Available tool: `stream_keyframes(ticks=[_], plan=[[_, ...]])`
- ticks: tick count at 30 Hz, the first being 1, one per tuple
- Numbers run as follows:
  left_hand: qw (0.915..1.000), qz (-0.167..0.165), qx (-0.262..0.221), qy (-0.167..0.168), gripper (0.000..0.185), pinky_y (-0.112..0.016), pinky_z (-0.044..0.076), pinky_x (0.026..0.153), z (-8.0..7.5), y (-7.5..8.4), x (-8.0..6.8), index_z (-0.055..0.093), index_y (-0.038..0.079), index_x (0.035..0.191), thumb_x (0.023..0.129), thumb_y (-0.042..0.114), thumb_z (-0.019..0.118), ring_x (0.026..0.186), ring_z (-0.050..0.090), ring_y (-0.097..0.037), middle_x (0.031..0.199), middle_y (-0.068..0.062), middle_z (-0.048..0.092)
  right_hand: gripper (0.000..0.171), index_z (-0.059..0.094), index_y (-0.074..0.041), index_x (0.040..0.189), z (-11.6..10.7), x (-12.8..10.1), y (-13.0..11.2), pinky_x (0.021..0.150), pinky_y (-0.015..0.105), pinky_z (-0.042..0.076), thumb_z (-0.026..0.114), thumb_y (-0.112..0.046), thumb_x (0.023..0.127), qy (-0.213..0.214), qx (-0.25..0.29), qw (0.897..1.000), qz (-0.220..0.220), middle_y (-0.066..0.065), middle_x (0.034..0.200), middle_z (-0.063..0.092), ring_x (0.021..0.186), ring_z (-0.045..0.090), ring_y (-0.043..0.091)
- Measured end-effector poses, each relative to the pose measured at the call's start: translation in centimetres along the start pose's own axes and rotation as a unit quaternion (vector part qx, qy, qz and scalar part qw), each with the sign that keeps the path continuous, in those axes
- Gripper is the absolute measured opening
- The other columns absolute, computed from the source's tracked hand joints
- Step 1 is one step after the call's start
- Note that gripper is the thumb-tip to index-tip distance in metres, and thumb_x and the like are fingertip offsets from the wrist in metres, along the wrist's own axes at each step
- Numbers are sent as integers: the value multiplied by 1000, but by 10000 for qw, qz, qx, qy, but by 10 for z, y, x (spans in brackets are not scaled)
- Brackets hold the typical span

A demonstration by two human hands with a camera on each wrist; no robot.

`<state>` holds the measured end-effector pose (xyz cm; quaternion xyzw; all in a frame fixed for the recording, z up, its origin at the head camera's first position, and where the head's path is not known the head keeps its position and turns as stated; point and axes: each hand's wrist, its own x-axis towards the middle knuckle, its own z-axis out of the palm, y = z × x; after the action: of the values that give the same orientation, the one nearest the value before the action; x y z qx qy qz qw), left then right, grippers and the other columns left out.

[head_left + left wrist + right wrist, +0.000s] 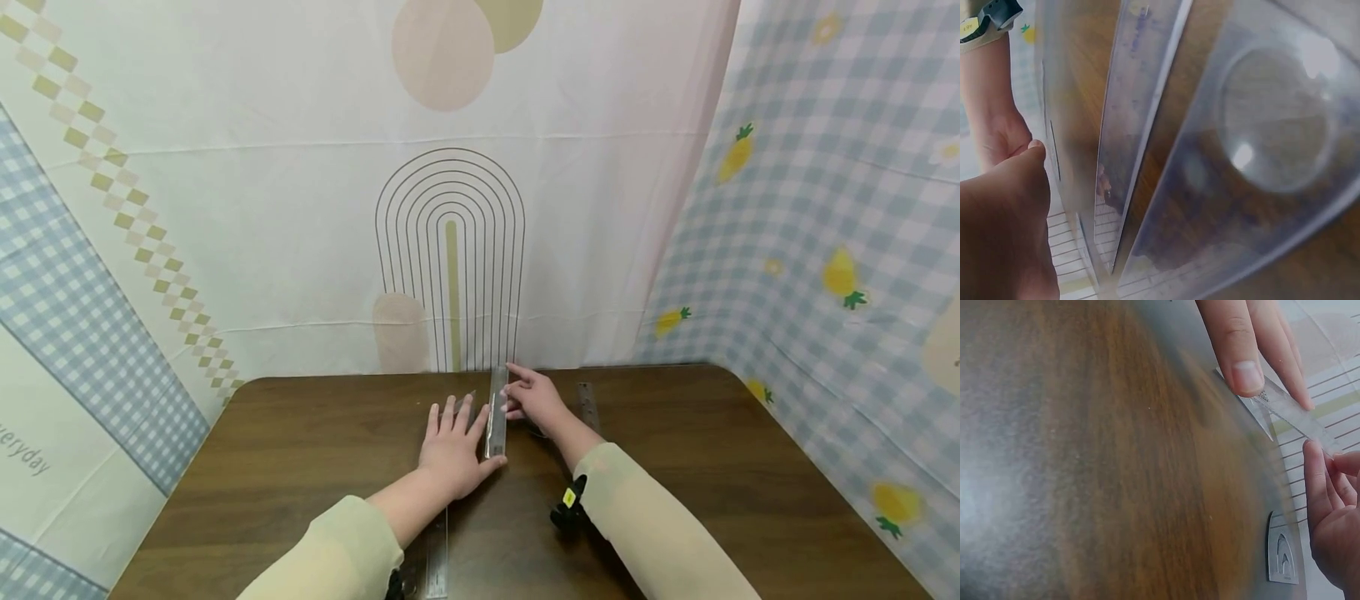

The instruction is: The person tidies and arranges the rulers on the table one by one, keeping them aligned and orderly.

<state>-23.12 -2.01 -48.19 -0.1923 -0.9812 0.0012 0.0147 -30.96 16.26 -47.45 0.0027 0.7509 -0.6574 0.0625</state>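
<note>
The clear ruler lies mid-bench, long axis running straight away from the person; the left hand lies flat just left of it, fingers spread, thumb against its near end; the right hand comes from the right, fingertips pinching its far half, so both grips flank it closely.

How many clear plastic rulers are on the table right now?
3 straight ones: the clear plastic ruler between the hands, another to the right by the right wrist, and one at the near edge under the left forearm. More may be hidden.
</note>
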Motion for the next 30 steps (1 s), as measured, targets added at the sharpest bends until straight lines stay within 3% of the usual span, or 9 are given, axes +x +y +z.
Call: stream_keyframes(ticks=[16,30], plan=[[9991,244,-293,191,91,-59,1,117,-1,0,-24,23,23,160,89,78,39,150,7,-39,165,-12,14,54,40,-12,153,4,-22,-1,67,34,59,54,-7,101,-303,26,9995,129,15,107,67,73,67,20],[9989,289,-366,78,93,-60,3,117,-6,3,-44,23,21,160,89,80,38,151,6,-38,165,-12,14,52,42,-13,152,8,-39,6,67,34,60,54,-8,102,-478,95,9987,161,14,105,67,74,66,20]])
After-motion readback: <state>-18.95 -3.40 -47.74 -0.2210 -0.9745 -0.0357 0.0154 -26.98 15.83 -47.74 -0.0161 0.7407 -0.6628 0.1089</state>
